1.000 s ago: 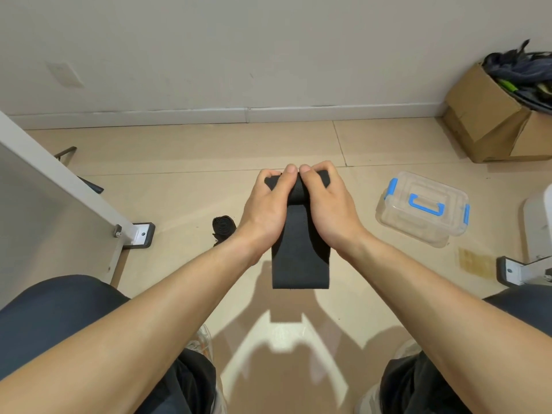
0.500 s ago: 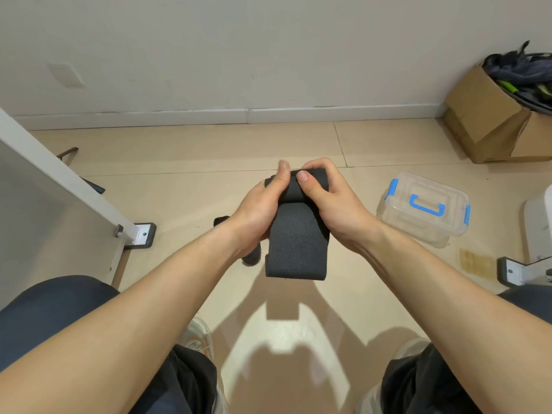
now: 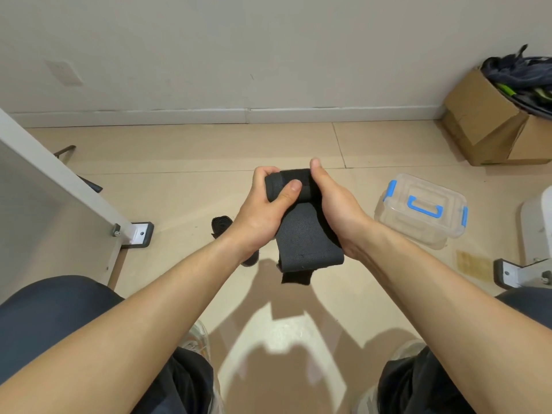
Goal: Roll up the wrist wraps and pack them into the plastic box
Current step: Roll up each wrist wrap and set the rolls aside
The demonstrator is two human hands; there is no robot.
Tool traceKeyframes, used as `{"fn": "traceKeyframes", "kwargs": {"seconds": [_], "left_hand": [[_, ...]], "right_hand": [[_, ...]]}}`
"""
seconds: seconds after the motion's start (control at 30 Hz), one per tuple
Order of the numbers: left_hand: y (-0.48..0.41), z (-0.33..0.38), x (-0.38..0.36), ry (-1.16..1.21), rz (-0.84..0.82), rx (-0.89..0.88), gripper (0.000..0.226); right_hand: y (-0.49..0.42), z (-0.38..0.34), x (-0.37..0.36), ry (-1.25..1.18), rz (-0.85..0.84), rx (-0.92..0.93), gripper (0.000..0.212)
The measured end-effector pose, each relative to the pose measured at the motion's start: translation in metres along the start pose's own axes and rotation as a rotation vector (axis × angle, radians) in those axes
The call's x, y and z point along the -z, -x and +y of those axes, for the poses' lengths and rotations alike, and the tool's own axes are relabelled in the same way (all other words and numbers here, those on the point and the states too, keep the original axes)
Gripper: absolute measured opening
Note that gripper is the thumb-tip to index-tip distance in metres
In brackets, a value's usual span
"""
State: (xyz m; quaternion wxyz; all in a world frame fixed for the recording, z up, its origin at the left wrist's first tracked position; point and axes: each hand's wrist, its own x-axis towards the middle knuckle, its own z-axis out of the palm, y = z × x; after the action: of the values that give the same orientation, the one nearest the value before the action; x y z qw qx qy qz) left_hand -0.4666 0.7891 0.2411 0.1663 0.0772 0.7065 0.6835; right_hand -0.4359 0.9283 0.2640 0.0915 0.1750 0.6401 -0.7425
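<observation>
Black stretchy fabric wrist wrap (image 3: 307, 237) held mid-air over the floor, left hand (image 3: 260, 213) and right hand (image 3: 337, 210) fingers clamped on its rolled top, tail limp: soft, light, springy, likely unwinds unless pinched at 2 ends; clear blue-latched plastic box (image 3: 418, 222) on floor right, closed.

One wide-angle camera, worn on the person's head, looks forward and steeply down. The left hand (image 3: 263, 216) and right hand (image 3: 337, 213) sit close at centre frame, forearms (image 3: 149, 324) spanning from the bottom corners; floor (image 3: 209, 150) and the foot of the wall (image 3: 268, 70) fill the distance.
</observation>
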Motion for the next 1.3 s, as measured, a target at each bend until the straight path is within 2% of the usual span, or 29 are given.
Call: {"fn": "traceKeyframes", "kwargs": {"seconds": [0.13, 0.2, 0.33, 0.47, 0.6, 0.7, 0.83, 0.9, 0.97, 1.03, 1.1, 1.13, 1.23, 1.3], "left_hand": [[0.001, 0.006, 0.001, 0.027, -0.068, 0.037, 0.030], [-0.002, 0.012, 0.006, 0.083, -0.107, 0.135, 0.036], [-0.005, 0.019, 0.008, 0.190, -0.080, 0.335, 0.047], [-0.002, 0.015, 0.001, 0.095, -0.009, 0.275, 0.066], [-0.005, 0.018, 0.006, 0.116, 0.101, 0.233, 0.055], [-0.013, 0.020, 0.016, 0.248, 0.217, 0.292, 0.048], [-0.020, 0.023, 0.031, 0.407, 0.316, 0.333, 0.049], [-0.022, 0.024, 0.035, 0.455, 0.347, 0.339, 0.048], [-0.023, 0.025, 0.040, 0.489, 0.370, 0.335, 0.048], [-0.024, 0.025, 0.043, 0.485, 0.390, 0.321, 0.043], [-0.026, 0.024, 0.046, 0.444, 0.423, 0.290, 0.036], [-0.027, 0.022, 0.048, 0.420, 0.450, 0.269, 0.035], [-0.031, 0.020, 0.054, 0.327, 0.533, 0.208, 0.053], [-0.030, 0.021, 0.055, 0.263, 0.545, 0.181, 0.072]], "right_hand": [[0.000, 0.002, 0.001, 0.054, 0.014, 0.117, 0.038], [0.000, 0.003, -0.001, 0.050, 0.057, 0.142, 0.036], [0.000, 0.006, -0.004, 0.138, 0.038, 0.202, 0.018], [0.003, 0.009, -0.007, 0.082, 0.050, 0.200, 0.022], [0.003, 0.009, -0.010, 0.020, 0.106, 0.101, 0.034], [0.002, 0.011, -0.008, -0.006, 0.150, 0.050, 0.024], [0.006, 0.006, -0.008, -0.049, 0.046, 0.109, 0.031], [0.010, 0.006, -0.005, 0.056, -0.068, 0.161, 0.033], [0.013, 0.009, -0.004, 0.217, -0.176, 0.189, 0.025], [0.013, 0.014, -0.003, 0.335, -0.169, 0.240, 0.009], [0.013, 0.016, 0.000, 0.430, -0.105, 0.267, 0.006], [0.013, 0.017, 0.002, 0.459, -0.105, 0.236, 0.010], [0.012, 0.019, 0.009, 0.500, -0.123, 0.091, 0.051], [0.013, 0.019, 0.012, 0.517, -0.159, 0.036, 0.054]]}}
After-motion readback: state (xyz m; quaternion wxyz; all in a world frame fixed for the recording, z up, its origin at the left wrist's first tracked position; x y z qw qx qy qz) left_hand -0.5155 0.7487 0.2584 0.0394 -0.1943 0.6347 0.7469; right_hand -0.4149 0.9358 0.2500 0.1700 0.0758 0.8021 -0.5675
